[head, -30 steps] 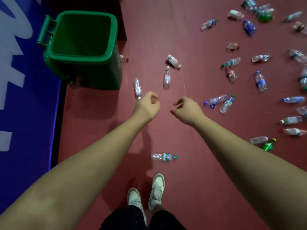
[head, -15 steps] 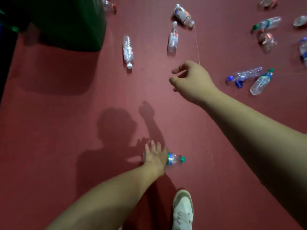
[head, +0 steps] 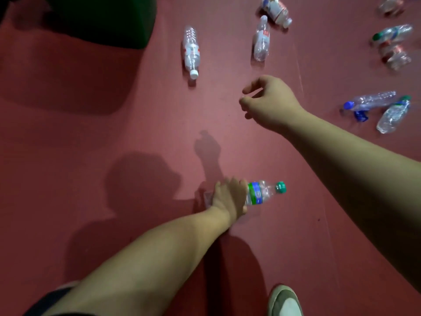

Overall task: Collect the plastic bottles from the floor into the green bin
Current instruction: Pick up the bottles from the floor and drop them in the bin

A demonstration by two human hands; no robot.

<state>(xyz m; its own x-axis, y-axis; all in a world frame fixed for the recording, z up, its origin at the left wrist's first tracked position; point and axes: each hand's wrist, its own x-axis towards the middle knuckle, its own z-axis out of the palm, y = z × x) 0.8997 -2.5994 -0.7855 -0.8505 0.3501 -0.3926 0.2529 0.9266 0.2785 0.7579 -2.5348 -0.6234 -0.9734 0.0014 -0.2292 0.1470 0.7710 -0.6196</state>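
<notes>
— Down at the red floor (head: 91,156), what has the left hand (head: 227,197) got?
— Its fingers are clamped round a green-capped bottle (head: 262,192).
— And the right hand (head: 271,101)?
— Fingers loosely curled, holding nothing; green bin (head: 102,19) well apart, upper left.

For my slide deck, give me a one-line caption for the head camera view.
Left hand grips a green-capped bottle on the red floor; right hand hangs empty; green bin at top left.

- A dark red matte floor (head: 91,137) fills the whole view.
- A thin pale line (head: 299,65) runs along it at the upper right.
- A soft dark shadow (head: 141,179) lies on its middle.
</notes>
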